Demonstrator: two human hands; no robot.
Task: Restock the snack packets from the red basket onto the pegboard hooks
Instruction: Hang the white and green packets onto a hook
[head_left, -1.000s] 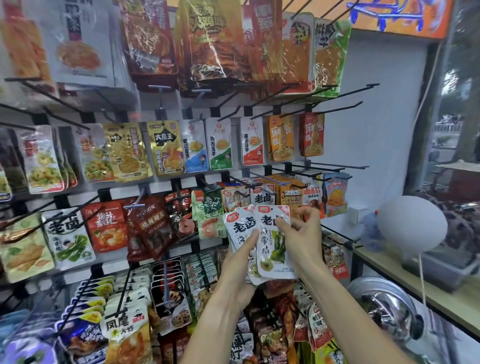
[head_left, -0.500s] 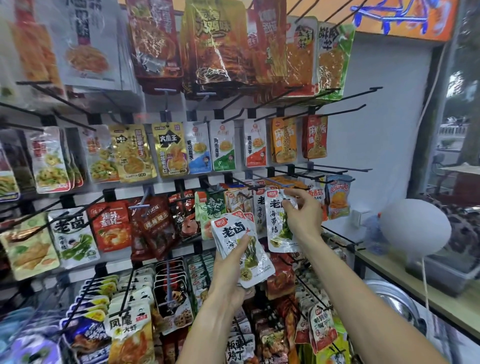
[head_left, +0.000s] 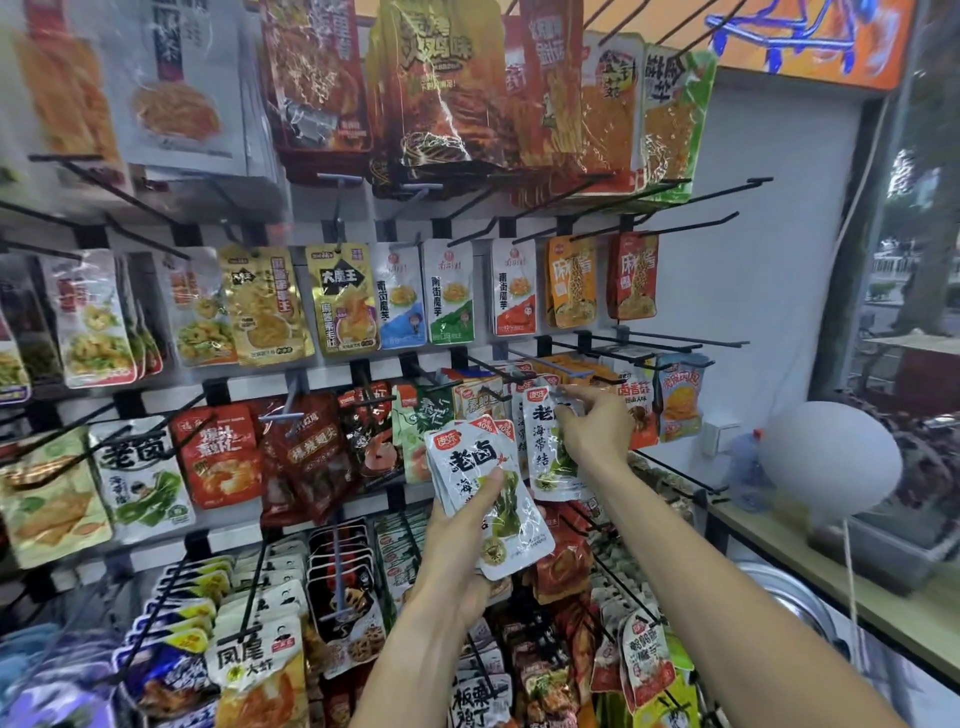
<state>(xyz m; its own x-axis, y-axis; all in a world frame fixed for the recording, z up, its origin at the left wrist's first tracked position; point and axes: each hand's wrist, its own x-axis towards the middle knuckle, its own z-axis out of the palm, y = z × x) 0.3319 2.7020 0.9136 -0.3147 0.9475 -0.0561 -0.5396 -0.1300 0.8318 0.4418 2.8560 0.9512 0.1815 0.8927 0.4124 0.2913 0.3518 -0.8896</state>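
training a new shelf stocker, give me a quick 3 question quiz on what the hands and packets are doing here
1. True or false: the left hand holds a stack of white seaweed packets.
2. Where is the right hand lifting its single white packet?
A. to a black hook in the third row
B. to the top row
C. down to the wooden counter
3. Fill in: right of that packet, at the row's end, hangs a ____ and orange packet.

Key: 1 true; 2 A; 3 blue
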